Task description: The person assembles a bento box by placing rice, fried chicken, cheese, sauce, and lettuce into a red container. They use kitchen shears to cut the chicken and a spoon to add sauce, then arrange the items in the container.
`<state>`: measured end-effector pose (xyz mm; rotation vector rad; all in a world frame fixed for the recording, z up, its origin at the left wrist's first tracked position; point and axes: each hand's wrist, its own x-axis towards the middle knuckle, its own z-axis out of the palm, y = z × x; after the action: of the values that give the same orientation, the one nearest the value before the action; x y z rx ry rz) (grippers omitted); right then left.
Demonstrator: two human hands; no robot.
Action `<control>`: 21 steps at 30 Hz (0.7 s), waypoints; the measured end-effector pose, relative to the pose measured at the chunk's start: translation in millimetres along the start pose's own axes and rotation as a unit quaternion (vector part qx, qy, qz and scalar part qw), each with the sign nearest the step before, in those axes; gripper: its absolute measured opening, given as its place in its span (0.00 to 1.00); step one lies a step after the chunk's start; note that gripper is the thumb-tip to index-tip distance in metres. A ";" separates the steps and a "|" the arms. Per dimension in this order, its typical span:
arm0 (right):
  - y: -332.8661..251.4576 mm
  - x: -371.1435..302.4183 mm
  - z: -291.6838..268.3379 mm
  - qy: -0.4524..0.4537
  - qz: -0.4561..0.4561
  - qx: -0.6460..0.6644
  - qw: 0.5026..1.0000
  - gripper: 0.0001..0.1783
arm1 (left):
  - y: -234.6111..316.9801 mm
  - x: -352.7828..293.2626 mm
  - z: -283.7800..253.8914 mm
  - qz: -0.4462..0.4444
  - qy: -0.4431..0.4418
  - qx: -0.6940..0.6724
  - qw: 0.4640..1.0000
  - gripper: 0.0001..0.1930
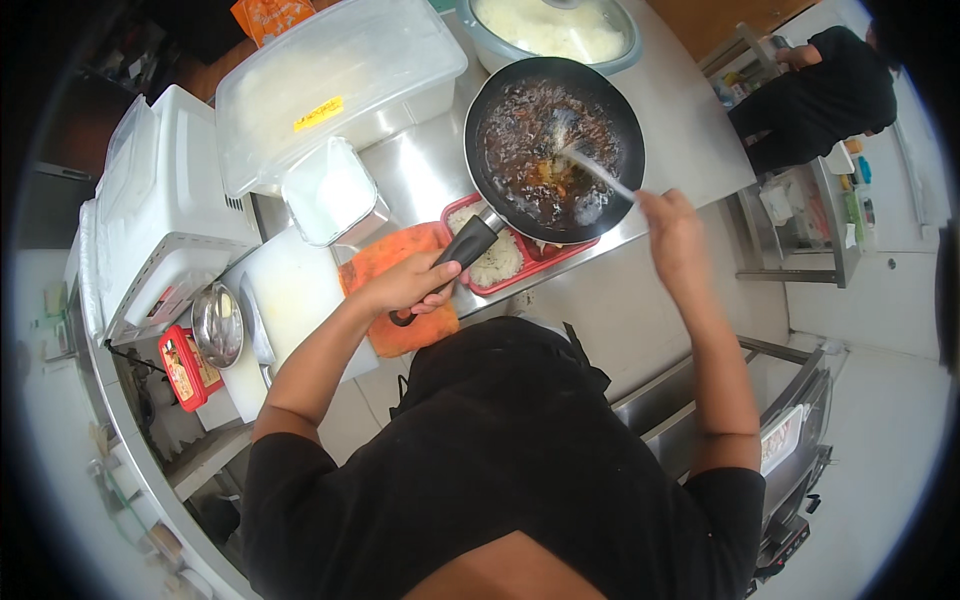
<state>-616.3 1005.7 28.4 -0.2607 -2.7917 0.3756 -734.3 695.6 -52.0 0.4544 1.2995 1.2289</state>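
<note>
My left hand is closed around the black handle of a frying pan, which is held over the near edge of the steel counter. Dark brown sauce with small pieces covers the pan's bottom. In my right hand is the handle end of a pale spoon or spatula; its far end dips into the sauce and I cannot make out its shape. Beneath the pan sits a red compartment tray with white rice, partly hidden by the pan. An orange cloth lies under my left hand.
A large lidded clear bin, a white square container and a bowl of white food stand behind. Leftward are a cutting board, a knife, a metal bowl and a white appliance. Another person stands far right.
</note>
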 end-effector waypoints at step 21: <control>-12.9 43.1 14.0 -0.043 -0.059 -0.028 0.997 0.15 | 17.9 18.8 -11.3 -0.022 -0.021 0.096 0.995 0.15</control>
<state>-663.0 999.7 31.3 -0.0941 -2.8891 0.2867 -755.5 714.2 -49.1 0.5831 1.3898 1.0575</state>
